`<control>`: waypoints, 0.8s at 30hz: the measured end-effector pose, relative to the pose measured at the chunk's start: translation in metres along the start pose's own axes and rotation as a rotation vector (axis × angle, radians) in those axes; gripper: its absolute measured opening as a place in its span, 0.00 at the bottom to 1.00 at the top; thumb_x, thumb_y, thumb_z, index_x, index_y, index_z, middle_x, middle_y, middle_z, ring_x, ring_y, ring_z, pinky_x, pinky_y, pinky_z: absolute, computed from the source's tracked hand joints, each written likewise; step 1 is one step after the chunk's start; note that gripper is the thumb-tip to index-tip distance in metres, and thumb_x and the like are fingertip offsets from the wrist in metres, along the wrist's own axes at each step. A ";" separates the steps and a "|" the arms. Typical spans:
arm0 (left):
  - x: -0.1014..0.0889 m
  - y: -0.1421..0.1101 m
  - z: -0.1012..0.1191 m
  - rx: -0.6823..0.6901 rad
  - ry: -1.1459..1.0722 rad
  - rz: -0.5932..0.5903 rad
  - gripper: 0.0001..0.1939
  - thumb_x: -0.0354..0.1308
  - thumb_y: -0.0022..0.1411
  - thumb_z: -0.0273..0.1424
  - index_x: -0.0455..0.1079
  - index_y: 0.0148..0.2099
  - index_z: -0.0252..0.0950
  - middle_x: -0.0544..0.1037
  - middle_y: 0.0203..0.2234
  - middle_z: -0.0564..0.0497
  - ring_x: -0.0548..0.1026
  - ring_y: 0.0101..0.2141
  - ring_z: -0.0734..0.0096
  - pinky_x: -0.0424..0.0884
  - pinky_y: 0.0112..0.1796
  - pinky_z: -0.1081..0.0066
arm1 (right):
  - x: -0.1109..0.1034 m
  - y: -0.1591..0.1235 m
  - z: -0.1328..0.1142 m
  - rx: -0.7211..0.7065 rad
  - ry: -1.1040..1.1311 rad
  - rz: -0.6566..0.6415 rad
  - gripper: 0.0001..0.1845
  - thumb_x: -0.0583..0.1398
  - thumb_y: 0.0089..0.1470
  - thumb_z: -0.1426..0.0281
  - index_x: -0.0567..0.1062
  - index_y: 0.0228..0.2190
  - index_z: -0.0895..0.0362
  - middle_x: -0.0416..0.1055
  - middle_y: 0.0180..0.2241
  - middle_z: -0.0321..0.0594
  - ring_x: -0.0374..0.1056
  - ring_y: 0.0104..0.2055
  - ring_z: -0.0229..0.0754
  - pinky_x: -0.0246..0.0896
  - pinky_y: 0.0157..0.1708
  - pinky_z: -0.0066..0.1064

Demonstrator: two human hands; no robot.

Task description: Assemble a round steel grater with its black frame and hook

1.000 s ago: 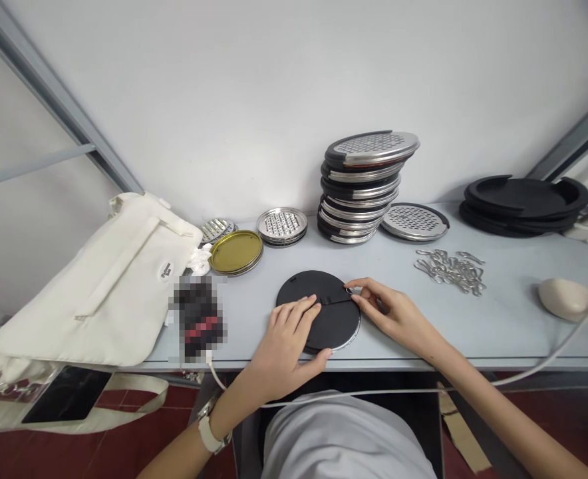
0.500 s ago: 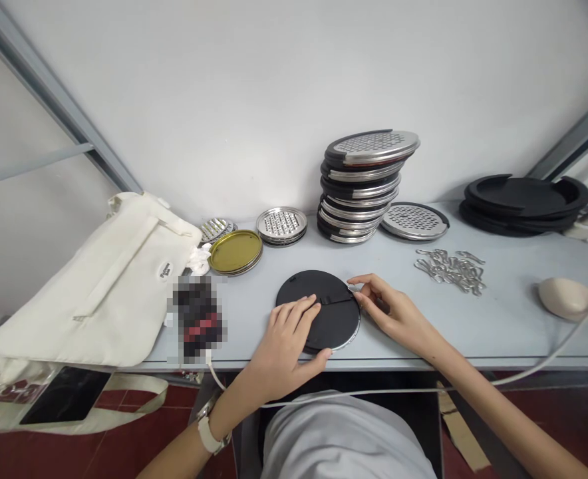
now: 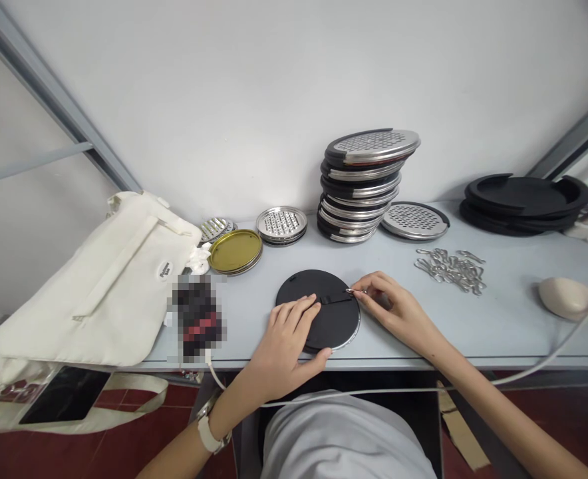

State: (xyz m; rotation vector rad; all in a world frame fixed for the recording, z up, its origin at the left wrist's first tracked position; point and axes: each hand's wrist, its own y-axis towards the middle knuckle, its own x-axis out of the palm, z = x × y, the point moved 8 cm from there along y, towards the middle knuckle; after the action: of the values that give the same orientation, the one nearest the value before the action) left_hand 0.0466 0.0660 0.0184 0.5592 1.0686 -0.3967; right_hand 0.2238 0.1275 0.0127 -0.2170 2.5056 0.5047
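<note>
A round black disc (image 3: pixel 334 322) with a silvery rim lies on the table before me, a narrow raised bar across its face. My left hand (image 3: pixel 289 329) lies on its left part, fingers stretched over the top and thumb along the near rim. Between thumb and forefinger, my right hand (image 3: pixel 381 296) pinches a small shiny metal hook (image 3: pixel 351 291), its tip over the disc's right edge at the end of the bar. The hook's other end is hidden by the fingers. Loose metal hooks (image 3: pixel 451 269) of similar look lie in a pile to the right.
Behind the disc stands a leaning stack of grater discs (image 3: pixel 361 189) with black holders. Smaller grater plates (image 3: pixel 281 223), gold-coloured discs (image 3: pixel 235 251) and black round holders (image 3: pixel 526 199) flank it. A white bag (image 3: pixel 119 286) sits left, a pale mouse-shaped object (image 3: pixel 566 297) right; a white cable (image 3: pixel 528 372) crosses the front.
My right hand has shifted slightly, and the metal hook now shows between its fingertips at the disc's edge. My left hand and the disc have stayed put.
</note>
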 end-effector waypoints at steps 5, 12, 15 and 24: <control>0.000 0.000 0.000 -0.005 -0.004 -0.004 0.29 0.54 0.64 0.37 0.53 0.64 0.37 0.57 0.63 0.44 0.56 0.60 0.57 0.54 0.57 0.56 | -0.003 -0.001 0.001 0.026 -0.024 0.009 0.10 0.55 0.61 0.62 0.75 0.37 0.52 0.68 0.33 0.38 0.60 0.26 0.38 0.57 0.29 0.32; -0.001 0.001 0.000 0.002 -0.007 0.007 0.28 0.54 0.64 0.37 0.53 0.64 0.37 0.58 0.62 0.44 0.56 0.60 0.57 0.54 0.58 0.56 | -0.010 -0.001 0.003 0.053 0.000 0.100 0.09 0.56 0.61 0.63 0.74 0.36 0.53 0.68 0.31 0.37 0.62 0.29 0.39 0.56 0.31 0.32; -0.001 0.000 0.000 0.003 -0.011 0.010 0.28 0.54 0.64 0.37 0.53 0.64 0.37 0.58 0.62 0.43 0.56 0.60 0.57 0.55 0.57 0.56 | -0.010 -0.001 0.007 0.080 0.023 0.108 0.09 0.56 0.61 0.62 0.73 0.36 0.53 0.69 0.30 0.36 0.62 0.29 0.39 0.56 0.32 0.32; -0.002 -0.001 0.000 -0.004 -0.015 0.004 0.29 0.54 0.64 0.37 0.53 0.64 0.37 0.58 0.62 0.44 0.56 0.60 0.57 0.54 0.58 0.56 | -0.002 -0.002 0.007 0.095 0.161 0.031 0.12 0.52 0.63 0.59 0.68 0.39 0.53 0.66 0.30 0.37 0.62 0.30 0.41 0.58 0.30 0.32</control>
State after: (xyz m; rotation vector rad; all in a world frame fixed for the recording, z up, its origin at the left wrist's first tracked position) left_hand 0.0457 0.0655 0.0199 0.5539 1.0535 -0.3945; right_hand 0.2297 0.1288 0.0078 -0.1886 2.6859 0.3939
